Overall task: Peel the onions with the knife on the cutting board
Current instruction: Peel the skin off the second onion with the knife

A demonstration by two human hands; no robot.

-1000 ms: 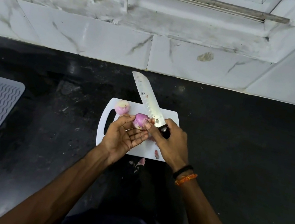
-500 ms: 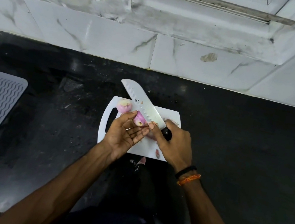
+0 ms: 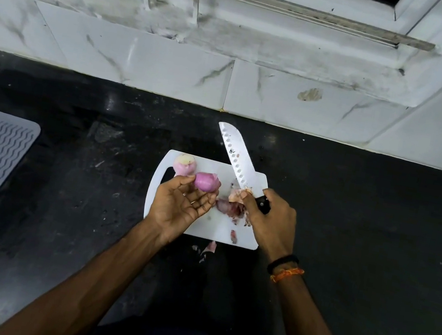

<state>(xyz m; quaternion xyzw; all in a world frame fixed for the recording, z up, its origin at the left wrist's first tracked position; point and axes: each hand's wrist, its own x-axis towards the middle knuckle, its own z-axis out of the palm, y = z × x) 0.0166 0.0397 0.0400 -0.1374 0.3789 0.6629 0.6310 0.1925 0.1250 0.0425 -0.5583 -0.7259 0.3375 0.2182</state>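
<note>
On the black stone counter (image 3: 352, 220), a pale peeled round onion (image 3: 184, 164) sits at the far-left corner of the white plastic cutting board (image 3: 203, 227), and the left hand (image 3: 180, 204), palm up, grips 1 purple half-peeled onion (image 3: 205, 181) at its curled fingertips above that corner. Loose purple onion skins (image 3: 229, 207) lie mid-board. The right hand (image 3: 271, 220) is wrapped round the black handle of the broad steel dimpled knife (image 3: 237, 160), pinching a skin scrap at the blade's heel, with its long axis running far-left and the tip past the board's far edge.

Both forearms are bare, no sleeves showing. The right wrist wears a black band (image 3: 283, 260) and, just below it toward 6 o'clock, an orange thread bracelet (image 3: 287, 274). The left hand (image 3: 180, 207) shows no band.
</note>
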